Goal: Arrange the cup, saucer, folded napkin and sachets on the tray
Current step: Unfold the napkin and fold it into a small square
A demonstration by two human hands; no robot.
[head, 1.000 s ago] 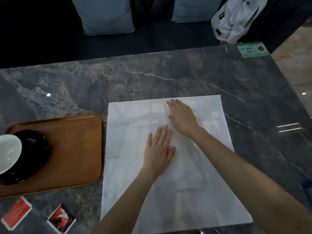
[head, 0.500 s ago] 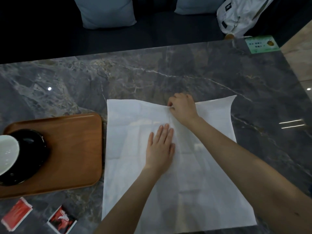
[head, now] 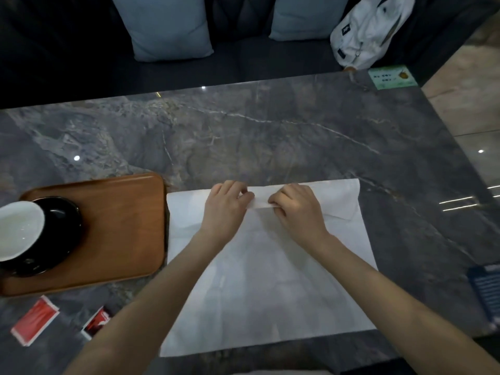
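Observation:
A large white napkin [head: 270, 288] lies spread on the grey marble table, its far edge turned over toward me in a narrow strip. My left hand [head: 226, 209] and my right hand [head: 296, 209] both pinch that folded strip near its middle. The wooden tray [head: 121, 226] sits to the left of the napkin. On its left part a black saucer [head: 61, 234] carries a white cup [head: 19, 228], which is partly cut off by the frame edge. Two red sachets lie on the table in front of the tray, one sachet [head: 35, 320] on the left and another sachet [head: 96, 322] half hidden by my left forearm.
A green card [head: 392, 77] lies at the table's far right corner. Behind the table a dark sofa holds two light blue cushions [head: 167, 25] and a white bag [head: 370, 31]. A dark blue booklet [head: 487, 288] rests at the right edge.
My right hand curled, picked up the napkin's far edge and folded it toward me. My left hand moved from flat on the napkin up to that fold. The camera view shifted too.

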